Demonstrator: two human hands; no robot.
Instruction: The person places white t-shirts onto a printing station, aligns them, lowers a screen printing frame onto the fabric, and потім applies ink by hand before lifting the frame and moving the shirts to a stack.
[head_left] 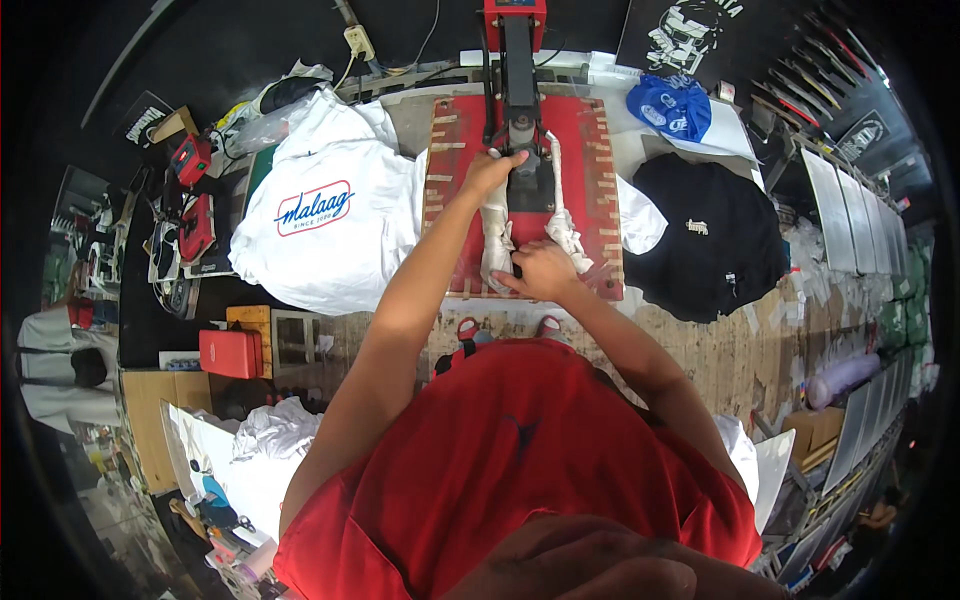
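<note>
In front of me stands a heat press with a red, taped top plate and a dark central arm. Its U-shaped handle is wrapped in whitish material along both sides. My left hand is closed round the upper left side of this handle, thumb pointing right toward the central arm. Nearer to me, my right hand is closed over the handle's front end, between the two wrapped sides. The undersides of both hands' fingers are hidden.
Left of the press lies a pile of white T-shirts, the top one printed. At right are a folded black T-shirt and a blue cloth bundle. A red box stands at lower left; a wall socket is behind.
</note>
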